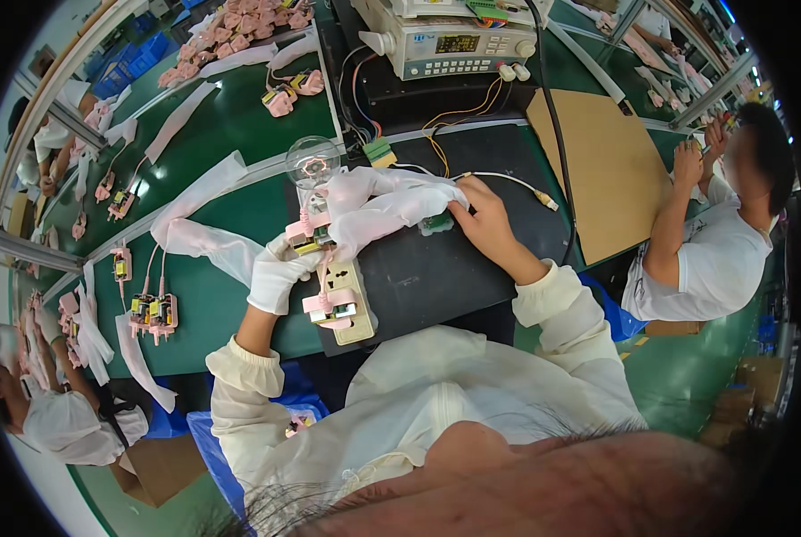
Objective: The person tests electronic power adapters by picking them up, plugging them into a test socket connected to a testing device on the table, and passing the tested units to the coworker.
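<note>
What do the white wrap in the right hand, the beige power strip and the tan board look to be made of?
White wrap: likely thin plastic film or foam sheet, softly matte; it crumples and lets pink show through.
Power strip: probably moulded plastic, with a smooth beige surface and socket openings.
Tan board: perhaps cardboard or fibreboard, judging by its flat, matte brown face.

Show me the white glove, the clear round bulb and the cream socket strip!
White glove (276, 276): head view, back of the glove.
Clear round bulb (314, 161): head view, middle of its globe.
Cream socket strip (351, 285): head view, bare part of its top.
</note>
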`<action>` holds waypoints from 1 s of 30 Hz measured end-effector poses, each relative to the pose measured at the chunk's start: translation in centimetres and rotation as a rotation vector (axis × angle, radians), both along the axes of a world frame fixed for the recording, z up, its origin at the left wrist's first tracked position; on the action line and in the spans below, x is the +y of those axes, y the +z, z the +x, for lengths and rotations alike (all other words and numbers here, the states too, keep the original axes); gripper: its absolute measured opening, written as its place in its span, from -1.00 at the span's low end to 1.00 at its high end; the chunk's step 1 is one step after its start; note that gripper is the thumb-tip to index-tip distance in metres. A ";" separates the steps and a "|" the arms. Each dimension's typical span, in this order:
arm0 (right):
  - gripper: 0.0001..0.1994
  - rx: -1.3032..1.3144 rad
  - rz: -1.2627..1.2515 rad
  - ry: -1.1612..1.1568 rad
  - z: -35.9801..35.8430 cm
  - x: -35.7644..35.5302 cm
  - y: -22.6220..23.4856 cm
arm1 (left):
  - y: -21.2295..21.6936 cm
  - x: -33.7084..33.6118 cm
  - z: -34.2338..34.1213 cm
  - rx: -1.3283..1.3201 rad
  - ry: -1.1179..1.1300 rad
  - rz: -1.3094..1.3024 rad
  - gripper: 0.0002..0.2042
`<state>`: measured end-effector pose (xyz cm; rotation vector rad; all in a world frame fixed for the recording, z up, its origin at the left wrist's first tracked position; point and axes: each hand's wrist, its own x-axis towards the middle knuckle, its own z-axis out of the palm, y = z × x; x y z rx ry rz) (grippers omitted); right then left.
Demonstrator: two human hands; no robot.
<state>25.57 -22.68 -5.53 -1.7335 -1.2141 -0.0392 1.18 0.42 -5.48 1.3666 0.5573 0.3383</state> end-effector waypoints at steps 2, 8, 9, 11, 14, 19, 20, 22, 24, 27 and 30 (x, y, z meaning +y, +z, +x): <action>-0.84 0.074 0.071 -0.010 -0.1 0.1 -0.1 | 0.1 0.0 -0.1 0.042 0.020 -0.062 -0.60; -0.82 0.216 0.072 -0.041 -0.1 0.7 -0.1 | -0.3 0.0 0.1 -0.074 0.049 -0.116 -0.69; -0.82 0.214 0.073 -0.043 -0.4 0.7 0.1 | -0.2 -0.2 0.1 -0.150 0.070 -0.174 -0.73; -0.80 0.084 0.097 -0.016 -0.8 0.7 0.6 | 1.0 -0.2 -0.1 -0.210 0.090 -0.211 -0.73; -0.77 -0.001 0.093 0.016 -0.7 0.6 0.6 | 3.1 -0.4 -0.8 -0.319 0.133 -0.263 -0.71; -0.78 -0.023 0.051 -0.001 -0.6 0.6 0.7 | 6.8 -0.3 -3.5 -0.413 0.202 -0.192 -0.69; -0.77 -0.043 0.023 0.003 -0.7 0.6 0.6 | 7.8 -0.5 -4.2 -0.449 0.204 -0.175 -0.69; -0.76 -0.027 -0.004 0.020 -0.5 0.4 0.5 | 10.0 -1.2 -5.4 -0.476 0.277 -0.117 -0.66; -0.76 -0.019 -0.025 0.038 -0.8 0.4 0.9 | 10.6 -0.8 -7.6 -0.465 0.231 -0.006 -0.66; -0.78 -0.328 0.136 -0.156 -2.6 0.0 3.0 | 10.8 -3.2 -11.3 -0.455 0.481 0.100 -0.68; -0.77 -0.300 0.401 -0.101 -7.4 -2.1 4.7 | 12.4 -7.4 -12.2 -0.573 0.538 -0.096 -0.58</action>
